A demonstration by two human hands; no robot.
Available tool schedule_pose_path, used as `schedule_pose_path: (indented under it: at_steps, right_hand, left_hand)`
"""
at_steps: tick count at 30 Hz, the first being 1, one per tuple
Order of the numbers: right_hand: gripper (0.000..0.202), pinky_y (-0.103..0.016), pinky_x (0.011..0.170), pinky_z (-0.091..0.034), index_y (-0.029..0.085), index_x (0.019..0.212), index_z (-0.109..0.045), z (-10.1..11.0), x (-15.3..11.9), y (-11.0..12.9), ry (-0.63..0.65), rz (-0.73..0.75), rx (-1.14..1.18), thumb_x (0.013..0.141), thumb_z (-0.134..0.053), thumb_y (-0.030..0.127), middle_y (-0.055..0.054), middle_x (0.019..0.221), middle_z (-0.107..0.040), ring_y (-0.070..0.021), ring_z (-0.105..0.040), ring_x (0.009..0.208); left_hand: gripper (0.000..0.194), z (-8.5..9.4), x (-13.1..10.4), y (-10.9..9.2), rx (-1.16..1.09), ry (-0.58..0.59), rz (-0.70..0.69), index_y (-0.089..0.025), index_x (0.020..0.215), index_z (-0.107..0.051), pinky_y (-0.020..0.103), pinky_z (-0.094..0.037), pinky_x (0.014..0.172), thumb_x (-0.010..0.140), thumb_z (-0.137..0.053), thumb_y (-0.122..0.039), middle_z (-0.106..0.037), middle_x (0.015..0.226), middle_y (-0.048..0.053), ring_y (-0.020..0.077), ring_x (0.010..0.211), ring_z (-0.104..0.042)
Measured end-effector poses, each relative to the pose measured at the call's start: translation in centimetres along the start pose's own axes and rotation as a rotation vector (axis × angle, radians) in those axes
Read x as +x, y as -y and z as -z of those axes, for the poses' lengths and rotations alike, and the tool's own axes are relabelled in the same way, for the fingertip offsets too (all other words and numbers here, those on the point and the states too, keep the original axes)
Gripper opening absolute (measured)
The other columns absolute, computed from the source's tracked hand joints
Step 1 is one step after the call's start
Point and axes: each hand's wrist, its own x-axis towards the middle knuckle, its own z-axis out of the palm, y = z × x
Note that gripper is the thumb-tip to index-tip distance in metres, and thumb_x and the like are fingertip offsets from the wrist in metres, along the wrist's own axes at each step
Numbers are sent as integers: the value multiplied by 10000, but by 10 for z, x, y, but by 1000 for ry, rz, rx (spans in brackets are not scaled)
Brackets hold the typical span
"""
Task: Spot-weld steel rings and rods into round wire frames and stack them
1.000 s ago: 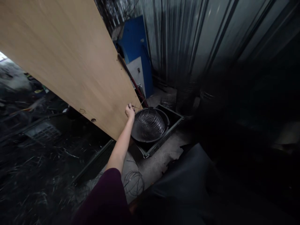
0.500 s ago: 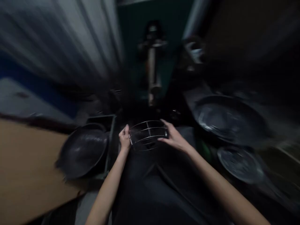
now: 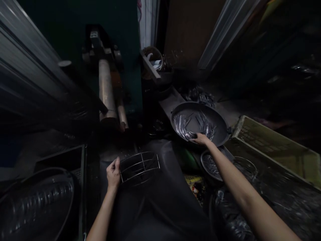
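Observation:
A curved wire frame (image 3: 143, 161) is held at its left end by my left hand (image 3: 113, 174), with the fingers closed on it. The frame hangs over the dark cloth on my lap, its right end free. My right hand (image 3: 200, 138) reaches to the near rim of a dark round pan (image 3: 220, 124). Bundles of thin metal pieces (image 3: 182, 126) lie in the pan, and my right fingertips are at their near edge. Whether those fingers grip a piece is too dark to tell.
A machine with a thick cylinder (image 3: 107, 88) stands ahead on the left. At lower left is a large dark basin (image 3: 67, 214). On the right are a small bowl of metal pieces (image 3: 210, 164) and a yellowish crate (image 3: 276, 147).
My right hand has let go of the wire frame and moved right to the pan. My left hand still holds the frame. The view has turned to the right.

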Motion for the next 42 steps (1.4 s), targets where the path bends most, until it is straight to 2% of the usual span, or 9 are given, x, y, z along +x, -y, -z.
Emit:
schedule_pose_path:
  at_steps: [7, 14, 21, 26, 29, 33, 37, 39, 42]
  right_hand:
    - [289, -255, 831, -440, 128, 1028, -692, -18, 19, -16, 94, 67, -49, 748, -654, 190, -137, 1034, -683, -247, -620, 999]
    - [414, -371, 918, -395, 130, 1225, -571, 2, 9, -27, -118, -6, 30, 940, -363, 346, -175, 1196, -601, -285, -553, 1104]
    - [214, -325, 841, -444, 118, 916, -683, 8, 6, -11, -89, -4, 239, 712, -648, 174, -160, 970, -686, -286, -621, 954]
    - [209, -341, 774, -461, 138, 944, -617, 62, -1, -6, -269, -19, 440, 841, -504, 281, -140, 897, -657, -239, -612, 849]
    - [221, -271, 533, -432, 195, 867, -562, 104, -30, 25, -261, 111, 743, 894, -428, 369, -40, 711, -575, -130, -490, 525]
    - [299, -219, 397, -273, 207, 610, -407, 143, -101, 108, -32, 438, 1408, 868, -508, 318, 44, 560, -368, -59, -223, 394]
    - [371, -190, 392, -182, 195, 550, -320, 171, -145, 174, 106, 410, 1667, 887, -469, 154, 73, 525, -276, -29, -140, 383]
    - [369, -172, 382, -178, 196, 546, -352, 169, -147, 195, 191, 336, 1797, 895, -401, 89, 77, 515, -250, -22, -142, 370]
    - [264, -175, 461, -354, 208, 671, -543, 132, -150, 220, 236, 337, 1779, 904, -426, 171, 42, 586, -431, -42, -397, 461]
  left_hand:
    - [423, 16, -6, -3, 95, -25, -58, -166, 738, -609, 260, -469, 694, 792, -440, -550, -622, 734, 26, 180, 735, -591]
    - [262, 30, -21, -46, 99, -174, -262, -183, 782, -595, 229, -448, 715, 846, -476, -407, -609, 759, -3, 146, 745, -575]
    - [205, -3, -54, -108, -33, 220, -595, -186, 753, -590, 233, -456, 645, 868, -469, -306, -592, 713, 10, 135, 672, -573]
    - [243, -12, -64, -122, -56, 394, -564, -195, 822, -636, 259, -481, 714, 900, -436, -309, -633, 788, 31, 149, 747, -606]
    - [294, -35, -73, -144, -112, 570, -573, -222, 1100, -610, 312, -462, 897, 922, -400, -325, -636, 1069, 69, 178, 998, -597]
    - [470, -71, -93, -171, -174, 716, -632, -199, 1298, -477, 414, -315, 1078, 889, -448, -429, -521, 1306, 116, 245, 1257, -435]
    - [458, -71, -102, -154, -296, 967, -405, -177, 1152, -576, 274, -482, 752, 938, -295, -469, -642, 823, 56, 139, 725, -598]
    - [485, -59, -103, -137, -334, 928, -275, -155, 1058, -610, 218, -444, 625, 935, -285, -493, -559, 652, 7, 91, 553, -500]
    - [483, -41, -99, -122, -357, 730, -169, -140, 983, -617, 199, -408, 602, 927, -307, -506, -464, 564, -30, 75, 517, -437]
